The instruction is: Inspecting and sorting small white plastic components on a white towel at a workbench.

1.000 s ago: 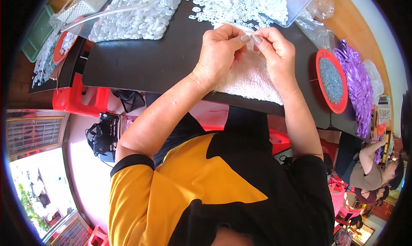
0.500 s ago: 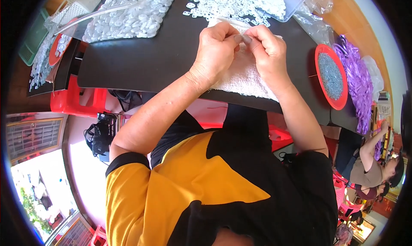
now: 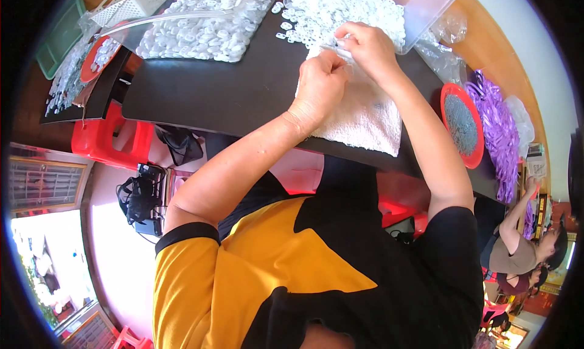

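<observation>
My left hand is closed above the cloth, its fingertips curled together. Whatever it grips is hidden by the fingers. Farther out, my right hand has its thumb and forefinger bent toward each other at the near edge of a heap of small white plastic pieces. What sits between those fingertips is too small to name. Under both hands a white terry cloth lies on the dark table, reaching its front edge. The heap spills from a clear plastic container tipped on its side.
A clear bin of white oval pieces stands at the left. A red dish of small grey metal parts is at the right, beside purple ribbons and plastic bags. A red stool is below left. Another person sits far right.
My hands were together over the cloth and have parted. The right has moved outward to the white heap; the left has come slightly nearer. The view has shifted a little.
</observation>
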Demonstrator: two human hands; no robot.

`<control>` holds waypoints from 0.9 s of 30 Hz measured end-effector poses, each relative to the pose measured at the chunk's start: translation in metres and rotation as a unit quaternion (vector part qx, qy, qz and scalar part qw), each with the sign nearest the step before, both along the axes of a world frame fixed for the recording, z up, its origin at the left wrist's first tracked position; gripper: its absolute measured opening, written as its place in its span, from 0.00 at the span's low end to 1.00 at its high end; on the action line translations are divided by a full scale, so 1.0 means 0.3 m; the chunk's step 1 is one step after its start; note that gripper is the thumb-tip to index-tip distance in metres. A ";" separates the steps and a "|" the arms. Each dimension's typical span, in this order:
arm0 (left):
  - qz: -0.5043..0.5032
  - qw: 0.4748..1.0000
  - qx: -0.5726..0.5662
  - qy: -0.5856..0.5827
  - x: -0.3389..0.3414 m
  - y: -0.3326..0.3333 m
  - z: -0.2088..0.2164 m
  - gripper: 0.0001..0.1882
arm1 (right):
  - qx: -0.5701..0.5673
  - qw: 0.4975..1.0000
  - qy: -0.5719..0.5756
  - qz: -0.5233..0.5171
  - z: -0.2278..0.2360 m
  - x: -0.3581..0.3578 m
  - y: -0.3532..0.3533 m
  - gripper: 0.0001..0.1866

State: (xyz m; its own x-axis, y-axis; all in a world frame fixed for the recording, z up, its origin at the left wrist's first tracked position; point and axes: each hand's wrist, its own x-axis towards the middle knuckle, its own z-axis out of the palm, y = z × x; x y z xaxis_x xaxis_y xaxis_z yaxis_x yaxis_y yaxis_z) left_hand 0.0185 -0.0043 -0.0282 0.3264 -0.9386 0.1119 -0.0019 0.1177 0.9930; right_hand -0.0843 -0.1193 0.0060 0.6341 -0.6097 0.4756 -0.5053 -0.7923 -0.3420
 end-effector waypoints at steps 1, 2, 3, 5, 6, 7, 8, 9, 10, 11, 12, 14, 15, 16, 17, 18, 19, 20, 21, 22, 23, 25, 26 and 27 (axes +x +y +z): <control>-0.002 1.000 0.000 -0.014 0.000 -0.005 -0.002 0.07 | -0.006 1.000 0.001 0.002 -0.010 0.008 -0.024 0.11; -0.005 1.000 -0.008 -0.012 -0.003 -0.003 0.003 0.05 | -0.027 0.998 0.060 -0.005 -0.012 0.026 -0.031 0.11; -0.002 1.000 -0.011 -0.011 -0.003 -0.003 0.004 0.05 | -0.048 0.992 0.119 -0.013 -0.016 0.041 -0.040 0.12; -0.010 0.999 -0.027 -0.014 0.000 -0.002 0.001 0.06 | -0.006 0.991 0.131 -0.007 -0.023 0.061 -0.057 0.10; -0.007 0.999 -0.029 -0.014 0.004 -0.001 -0.001 0.06 | 0.004 0.991 0.137 -0.007 -0.020 0.067 -0.055 0.11; -0.007 1.000 -0.026 -0.013 0.008 -0.001 -0.003 0.06 | 0.014 0.990 0.143 -0.008 -0.017 0.072 -0.053 0.12; -0.010 1.000 -0.025 -0.012 0.005 -0.002 -0.003 0.06 | 0.012 0.990 0.143 -0.010 -0.019 0.071 -0.055 0.12; -0.011 1.000 -0.027 -0.012 0.005 -0.002 -0.005 0.06 | 0.025 0.994 0.109 -0.012 -0.030 0.069 -0.063 0.11; -0.012 0.999 -0.030 -0.012 0.007 -0.004 -0.007 0.06 | 0.039 0.996 0.076 -0.014 -0.039 0.067 -0.070 0.10; -0.013 0.999 -0.033 -0.011 0.007 -0.005 -0.006 0.06 | 0.038 0.996 0.076 -0.016 -0.045 0.062 -0.079 0.10; -0.015 0.999 -0.033 -0.011 0.006 -0.006 -0.006 0.06 | 0.059 0.998 0.036 -0.011 -0.050 0.054 -0.089 0.08; -0.016 0.999 -0.029 -0.015 0.004 -0.005 -0.007 0.06 | 0.080 0.997 -0.003 -0.009 -0.042 0.037 -0.102 0.07; -0.018 0.999 -0.028 -0.015 0.007 -0.011 -0.008 0.06 | 0.084 0.996 -0.002 -0.019 -0.027 0.026 -0.107 0.06; -0.019 0.999 -0.027 -0.008 0.012 -0.022 -0.008 0.06 | 0.087 0.996 0.000 -0.029 -0.013 0.013 -0.112 0.06; -0.023 0.999 -0.024 0.000 0.006 -0.023 -0.014 0.06 | 0.081 0.997 -0.019 0.002 -0.009 -0.016 -0.131 0.06; -0.027 0.999 -0.006 0.024 0.004 -0.007 0.015 0.06 | 0.124 0.991 -0.028 0.038 0.010 -0.043 -0.128 0.06; -0.030 0.999 0.008 0.043 0.003 -0.001 0.026 0.06 | 0.167 0.983 -0.038 0.073 0.035 -0.074 -0.130 0.06; -0.030 0.997 0.021 0.061 0.007 0.003 0.032 0.05 | 0.264 0.961 -0.030 0.075 0.071 -0.096 -0.099 0.05; -0.029 0.997 0.026 0.066 0.014 0.012 0.037 0.05 | 0.303 0.949 -0.005 0.084 0.108 -0.119 -0.064 0.04; -0.028 0.997 0.028 0.065 0.018 0.019 0.040 0.05 | 0.340 0.936 0.019 0.093 0.133 -0.143 -0.034 0.03; -0.032 0.997 0.028 0.067 0.015 0.016 0.039 0.06 | 0.372 0.923 0.041 0.087 0.143 -0.175 -0.019 0.03; -0.036 0.997 0.027 0.060 0.013 0.008 0.036 0.06 | 0.356 0.927 0.085 0.083 0.133 -0.205 0.008 0.04; -0.039 0.997 0.025 0.061 0.010 0.006 0.036 0.06 | 0.337 0.929 0.131 0.082 0.128 -0.224 0.018 0.05; -0.041 0.997 0.024 0.062 0.008 0.006 0.037 0.06 | 0.229 0.958 0.147 0.095 0.086 -0.237 0.010 0.09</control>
State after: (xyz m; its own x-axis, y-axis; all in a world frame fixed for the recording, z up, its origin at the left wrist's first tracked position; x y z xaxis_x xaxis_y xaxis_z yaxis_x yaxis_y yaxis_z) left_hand 0.0208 -0.0025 -0.0170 0.2562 -0.9662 0.0300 0.1281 0.0647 0.9896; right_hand -0.1554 -0.1162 0.0318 0.8199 -0.5717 -0.0308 -0.4949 -0.6807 -0.5401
